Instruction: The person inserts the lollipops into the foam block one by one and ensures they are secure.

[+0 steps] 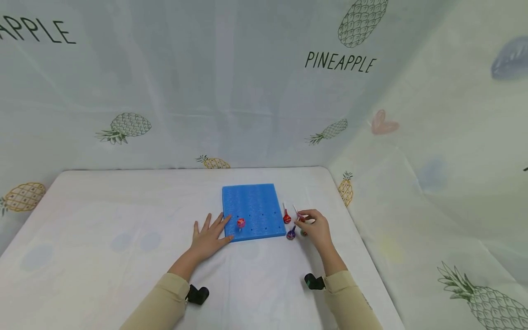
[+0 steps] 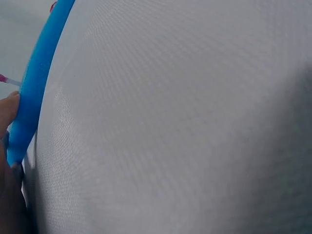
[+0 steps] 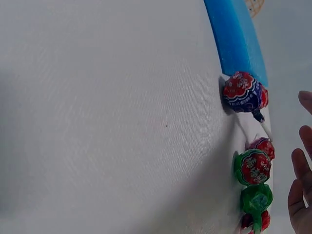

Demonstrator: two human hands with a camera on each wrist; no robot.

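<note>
A blue foam board with small holes lies on the table. One red lollipop stands in it by its stick, near the left edge. My left hand rests at that edge, fingers spread, thumb and fingertips on the board. To the board's right lie several wrapped lollipops: a red one, a purple-blue one, green ones and more red. Over this group hovers my right hand, fingers bent loosely. In the right wrist view its fingers hang above the lollipops, with nothing between them.
A white cloth covers the table, whose right edge runs just beyond the right forearm. Behind stands a backdrop printed with pineapples. Black wrist cameras sit at both sleeves.
</note>
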